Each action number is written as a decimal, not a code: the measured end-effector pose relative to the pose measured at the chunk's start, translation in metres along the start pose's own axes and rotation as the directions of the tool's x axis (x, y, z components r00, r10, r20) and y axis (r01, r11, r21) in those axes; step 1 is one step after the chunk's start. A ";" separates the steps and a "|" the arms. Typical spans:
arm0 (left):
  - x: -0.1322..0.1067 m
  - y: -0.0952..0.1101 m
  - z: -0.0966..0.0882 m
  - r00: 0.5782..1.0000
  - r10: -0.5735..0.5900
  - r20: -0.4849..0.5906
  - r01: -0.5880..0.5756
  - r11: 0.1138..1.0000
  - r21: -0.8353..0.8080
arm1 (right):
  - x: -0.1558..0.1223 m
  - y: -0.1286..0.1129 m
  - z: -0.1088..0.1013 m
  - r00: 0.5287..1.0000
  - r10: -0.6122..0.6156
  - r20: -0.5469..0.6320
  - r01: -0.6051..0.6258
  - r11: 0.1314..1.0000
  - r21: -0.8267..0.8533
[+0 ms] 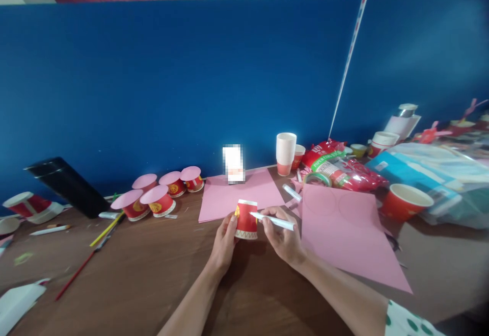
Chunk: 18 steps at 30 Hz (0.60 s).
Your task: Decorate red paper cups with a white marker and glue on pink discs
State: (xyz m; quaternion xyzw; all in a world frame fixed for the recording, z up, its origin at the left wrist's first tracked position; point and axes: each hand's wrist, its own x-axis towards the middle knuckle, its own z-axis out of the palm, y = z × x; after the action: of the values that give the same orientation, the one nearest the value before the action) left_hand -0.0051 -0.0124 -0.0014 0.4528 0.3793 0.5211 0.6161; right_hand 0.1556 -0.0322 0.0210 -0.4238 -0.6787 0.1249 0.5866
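My left hand (pixel 225 239) grips the left side of a small red paper cup (pixel 247 218) with gold markings and a zigzag band near its lower rim. The cup is upside down, held in front of me over the brown table. Pinched in my right hand (pixel 282 236) is a white marker pen (pixel 277 222), its tip pointing left at the cup's side. Whether the tip touches the cup I cannot tell. Behind the cup lies a pink paper sheet (pixel 217 201), and a second pink sheet (pixel 344 239) with faint circles drawn on it lies to the right.
Several red cups topped with pink discs (pixel 158 203) stand at left, near a black flask (pixel 69 185). A stack of white cups (pixel 286 152), a red plastic package (pixel 340 165), an orange-red cup (pixel 405 206) and a blue-and-white bag (pixel 439 178) crowd the right. A blue partition (pixel 191 81) rises behind.
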 end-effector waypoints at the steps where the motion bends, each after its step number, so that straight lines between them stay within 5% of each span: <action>1: 0.000 -0.001 0.000 1.000 0.002 -0.005 -0.002 1.000 -0.002 | 0.000 0.000 0.000 1.000 -0.002 0.004 0.002 1.000 -0.001; 18: 0.001 -0.002 -0.001 0.999 0.006 -0.032 -0.007 0.999 -0.039 | 0.000 0.004 -0.001 1.000 0.015 0.001 -0.015 1.000 -0.018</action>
State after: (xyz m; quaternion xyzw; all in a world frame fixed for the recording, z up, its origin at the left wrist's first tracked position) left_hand -0.0047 -0.0113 -0.0036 0.4335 0.3773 0.5375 0.6171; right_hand 0.1581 -0.0302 0.0184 -0.4338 -0.6770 0.1235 0.5816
